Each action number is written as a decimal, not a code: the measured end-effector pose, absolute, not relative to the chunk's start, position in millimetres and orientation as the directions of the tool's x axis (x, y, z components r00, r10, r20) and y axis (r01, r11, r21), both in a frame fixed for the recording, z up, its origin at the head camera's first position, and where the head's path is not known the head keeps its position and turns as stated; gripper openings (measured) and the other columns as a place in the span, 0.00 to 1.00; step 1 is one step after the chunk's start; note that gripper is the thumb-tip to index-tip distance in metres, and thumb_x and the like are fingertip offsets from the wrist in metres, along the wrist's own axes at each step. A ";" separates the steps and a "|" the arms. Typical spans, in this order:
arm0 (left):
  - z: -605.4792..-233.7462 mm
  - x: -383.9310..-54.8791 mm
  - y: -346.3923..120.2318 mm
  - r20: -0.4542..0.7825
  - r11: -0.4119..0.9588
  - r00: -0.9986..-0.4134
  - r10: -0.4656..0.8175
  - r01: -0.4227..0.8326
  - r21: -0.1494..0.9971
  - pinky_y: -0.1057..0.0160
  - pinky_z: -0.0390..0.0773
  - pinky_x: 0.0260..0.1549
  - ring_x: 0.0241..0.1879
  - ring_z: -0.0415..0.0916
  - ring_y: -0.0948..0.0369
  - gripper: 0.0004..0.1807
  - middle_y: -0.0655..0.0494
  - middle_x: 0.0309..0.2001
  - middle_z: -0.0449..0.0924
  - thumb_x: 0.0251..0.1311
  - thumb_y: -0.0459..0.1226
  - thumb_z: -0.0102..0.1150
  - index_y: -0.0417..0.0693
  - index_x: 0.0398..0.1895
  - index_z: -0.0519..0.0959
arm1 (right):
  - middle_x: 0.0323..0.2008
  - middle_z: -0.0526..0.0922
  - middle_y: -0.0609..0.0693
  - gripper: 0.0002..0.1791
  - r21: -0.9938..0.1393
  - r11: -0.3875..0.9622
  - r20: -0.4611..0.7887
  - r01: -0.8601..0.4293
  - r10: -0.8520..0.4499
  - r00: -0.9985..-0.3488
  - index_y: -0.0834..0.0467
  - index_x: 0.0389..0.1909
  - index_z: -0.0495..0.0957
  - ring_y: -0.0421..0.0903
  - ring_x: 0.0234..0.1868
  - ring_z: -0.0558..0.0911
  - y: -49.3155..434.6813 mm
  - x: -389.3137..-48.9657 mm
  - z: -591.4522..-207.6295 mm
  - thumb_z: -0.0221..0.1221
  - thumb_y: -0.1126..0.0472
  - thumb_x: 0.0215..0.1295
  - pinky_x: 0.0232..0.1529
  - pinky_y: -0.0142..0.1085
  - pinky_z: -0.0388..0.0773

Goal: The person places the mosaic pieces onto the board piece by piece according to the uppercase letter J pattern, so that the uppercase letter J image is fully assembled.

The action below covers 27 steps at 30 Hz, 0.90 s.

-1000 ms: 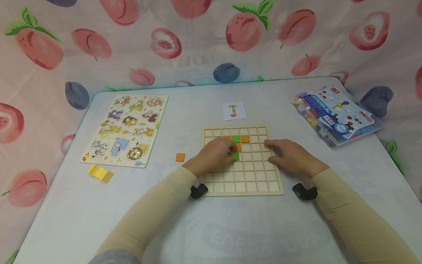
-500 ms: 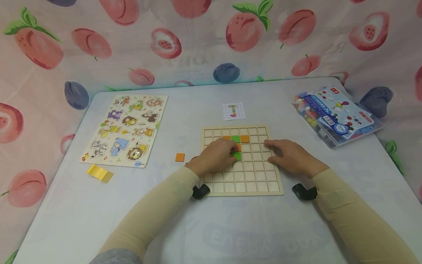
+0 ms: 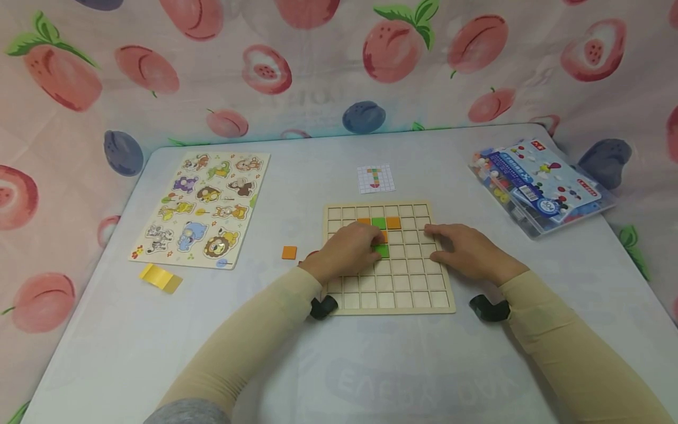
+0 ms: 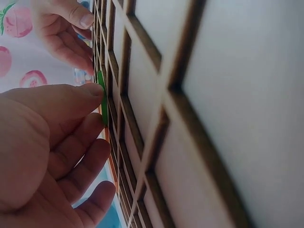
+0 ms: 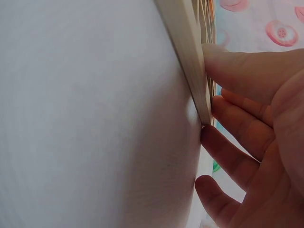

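A wooden grid board (image 3: 413, 303) lies on the table. My left hand (image 3: 349, 250) is over its middle left, pinching a green square tile (image 3: 381, 251) between thumb and fingertips; in the left wrist view the green tile (image 4: 103, 102) sits right at the grid's surface. Just above it in the grid is an orange tile (image 3: 384, 237), partly covered by the fingers. A row of orange, green (image 3: 378, 223) and orange tiles lies farther up. My right hand (image 3: 474, 250) rests its thumb and fingertips on the board's right border, fingers relaxed (image 5: 247, 128).
A loose orange tile (image 3: 289, 252) lies left of the board, with a red piece (image 3: 309, 255) partly hidden by my left wrist. A pattern card (image 3: 376, 178) lies behind the board. An animal puzzle (image 3: 201, 209) and yellow strip (image 3: 161, 278) are left; a clear plastic box (image 3: 545, 188) is right.
My left hand has shifted slightly right, and the green tile with it. The red piece beside the left wrist has come into sight. My right hand has stayed in place.
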<state>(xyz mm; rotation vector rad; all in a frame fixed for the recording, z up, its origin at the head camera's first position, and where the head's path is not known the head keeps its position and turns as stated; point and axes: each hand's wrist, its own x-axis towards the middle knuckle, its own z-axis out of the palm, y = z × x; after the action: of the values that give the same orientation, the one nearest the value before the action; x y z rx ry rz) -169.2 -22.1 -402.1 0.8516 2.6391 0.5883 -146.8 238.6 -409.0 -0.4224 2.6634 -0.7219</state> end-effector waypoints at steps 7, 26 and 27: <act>-403.0 -169.3 -22.6 -0.150 0.741 -0.783 0.603 0.481 0.469 0.61 0.76 0.47 0.44 0.76 0.60 0.12 0.58 0.43 0.82 0.64 0.36 0.65 0.47 0.50 0.83 | 0.69 0.68 0.65 0.33 -0.526 0.827 -0.247 -0.199 -0.372 -0.895 0.65 0.71 0.66 0.65 0.71 0.61 238.4 -146.7 -408.9 0.63 0.60 0.67 0.69 0.59 0.55; -403.2 -169.9 -22.3 -0.139 0.743 -0.787 0.601 0.486 0.460 0.61 0.74 0.53 0.51 0.75 0.59 0.15 0.59 0.46 0.81 0.63 0.37 0.67 0.47 0.52 0.82 | 0.69 0.67 0.65 0.33 -0.520 0.831 -0.250 -0.197 -0.369 -0.895 0.65 0.71 0.66 0.65 0.71 0.61 237.4 -146.8 -407.4 0.63 0.60 0.68 0.70 0.58 0.55; -403.2 -170.0 -22.2 -0.138 0.743 -0.788 0.600 0.485 0.462 0.61 0.74 0.53 0.50 0.75 0.59 0.15 0.59 0.46 0.81 0.62 0.37 0.67 0.47 0.52 0.82 | 0.69 0.67 0.65 0.33 -0.522 0.830 -0.249 -0.198 -0.370 -0.895 0.65 0.71 0.66 0.65 0.71 0.61 237.6 -146.8 -407.4 0.63 0.60 0.68 0.69 0.58 0.55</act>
<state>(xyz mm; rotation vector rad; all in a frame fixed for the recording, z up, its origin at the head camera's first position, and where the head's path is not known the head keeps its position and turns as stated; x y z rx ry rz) -170.0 -22.2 -403.2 0.8495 2.6659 0.5933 -146.8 237.6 -407.4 -0.4285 2.6697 -0.7079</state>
